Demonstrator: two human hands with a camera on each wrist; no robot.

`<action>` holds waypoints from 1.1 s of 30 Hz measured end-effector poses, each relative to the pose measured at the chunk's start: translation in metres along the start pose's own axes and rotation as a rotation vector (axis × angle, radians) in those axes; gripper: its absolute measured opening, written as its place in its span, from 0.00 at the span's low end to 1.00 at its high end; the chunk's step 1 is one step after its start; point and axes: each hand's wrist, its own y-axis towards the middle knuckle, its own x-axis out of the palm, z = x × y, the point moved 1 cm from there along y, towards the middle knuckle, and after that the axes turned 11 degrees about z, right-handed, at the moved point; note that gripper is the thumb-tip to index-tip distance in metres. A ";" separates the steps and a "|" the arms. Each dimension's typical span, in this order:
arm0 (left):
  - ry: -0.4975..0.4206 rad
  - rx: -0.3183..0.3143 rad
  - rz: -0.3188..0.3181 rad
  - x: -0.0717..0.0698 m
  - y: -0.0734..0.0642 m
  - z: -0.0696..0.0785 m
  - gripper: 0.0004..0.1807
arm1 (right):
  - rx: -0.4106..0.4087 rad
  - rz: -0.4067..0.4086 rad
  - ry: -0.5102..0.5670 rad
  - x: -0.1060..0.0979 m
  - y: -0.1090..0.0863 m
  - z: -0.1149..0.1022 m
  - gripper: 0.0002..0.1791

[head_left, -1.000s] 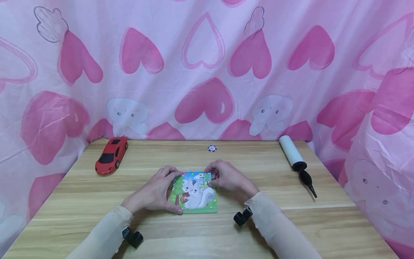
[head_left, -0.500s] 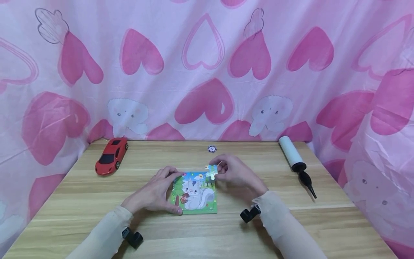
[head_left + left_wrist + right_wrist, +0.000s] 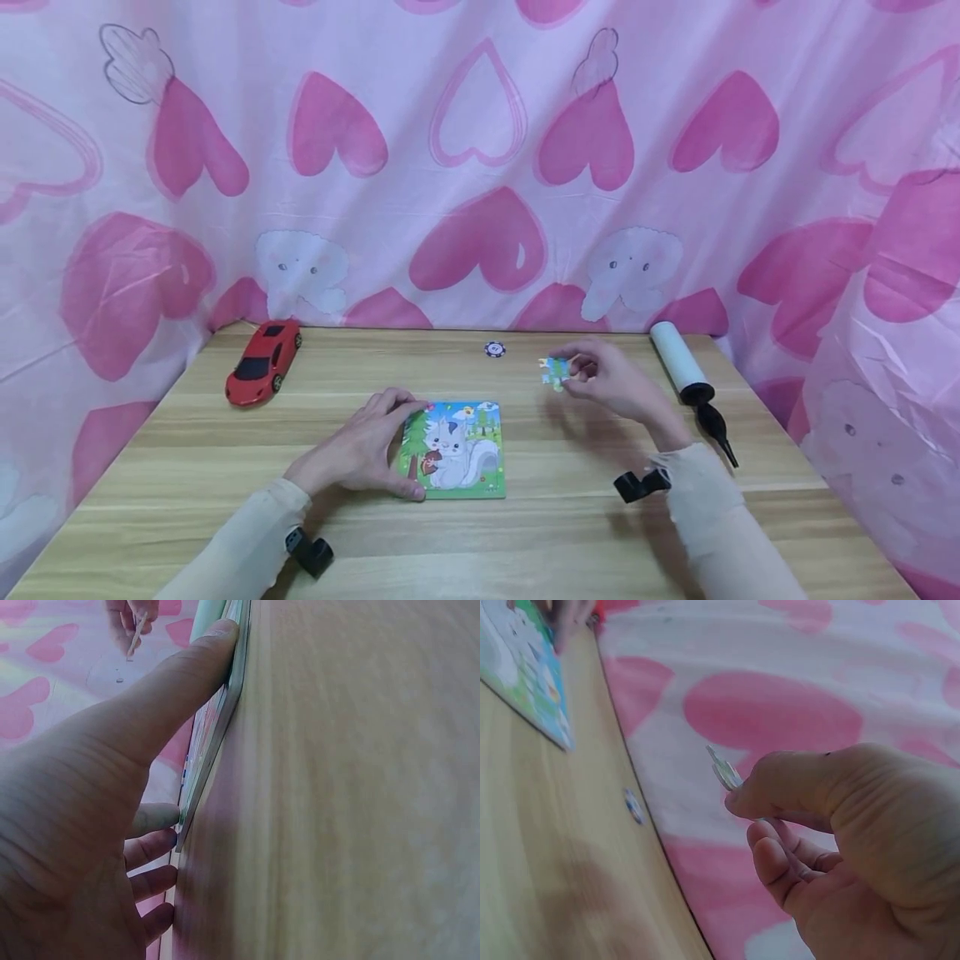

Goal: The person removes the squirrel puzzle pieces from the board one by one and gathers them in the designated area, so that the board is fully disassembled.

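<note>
A square jigsaw puzzle with a white squirrel picture lies flat at mid-table. My left hand holds it by its left side, thumb at the near edge and index finger at the far corner. In the left wrist view, the left thumb rests on the board's rim. To the right of the puzzle, my right hand pinches a blue-green jigsaw piece above the table. In the right wrist view the piece shows edge-on between thumb and index finger; the other fingers are curled.
A red toy car stands at the back left. A blue-and-white poker chip lies near the back edge. On the right are a white cylinder with a black end and a black bulb with a nozzle. A pink heart-patterned curtain surrounds the table.
The right hand has lifted the jigsaw piece off the puzzle's upper right and carried it to the right. The left hand keeps its hold on the puzzle. The head view has shifted slightly.
</note>
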 end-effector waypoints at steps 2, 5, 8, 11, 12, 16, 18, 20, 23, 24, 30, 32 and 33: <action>0.006 0.000 0.001 0.000 0.000 0.000 0.71 | -0.024 0.015 0.007 -0.012 -0.004 0.005 0.25; 0.005 0.009 0.005 0.000 0.000 0.001 0.71 | -0.031 0.037 0.001 -0.027 -0.011 0.012 0.26; 0.003 0.018 0.009 0.000 0.001 0.002 0.71 | -0.013 0.055 -0.001 -0.041 -0.018 0.019 0.25; 0.005 0.017 0.012 0.000 0.000 0.001 0.71 | 0.002 0.074 -0.018 -0.051 -0.025 0.025 0.25; 0.005 0.016 0.011 0.000 0.000 0.001 0.71 | 0.011 0.081 -0.022 -0.054 -0.026 0.027 0.24; 0.001 0.014 0.008 0.000 0.000 0.000 0.71 | 0.038 0.097 -0.047 -0.062 -0.032 0.034 0.24; 0.000 0.016 0.004 0.000 0.001 0.000 0.71 | 0.059 0.095 -0.049 -0.064 -0.035 0.037 0.25; 0.001 0.018 0.006 0.000 0.001 0.000 0.71 | 0.069 0.087 -0.057 -0.064 -0.035 0.040 0.25; 0.001 0.021 0.009 -0.001 0.000 0.000 0.71 | 0.074 0.070 -0.059 -0.063 -0.038 0.047 0.25; 0.002 0.021 0.011 -0.001 0.000 0.000 0.71 | 0.074 0.063 -0.057 -0.063 -0.040 0.050 0.25; 0.001 0.013 0.006 0.000 -0.001 0.000 0.70 | 0.070 0.016 -0.052 -0.057 -0.050 0.066 0.23; 0.000 0.012 0.005 0.000 -0.001 0.000 0.70 | 0.085 0.003 -0.065 -0.055 -0.052 0.071 0.22; -0.003 0.012 0.005 0.000 -0.001 0.000 0.70 | 0.091 -0.006 -0.068 -0.054 -0.053 0.072 0.22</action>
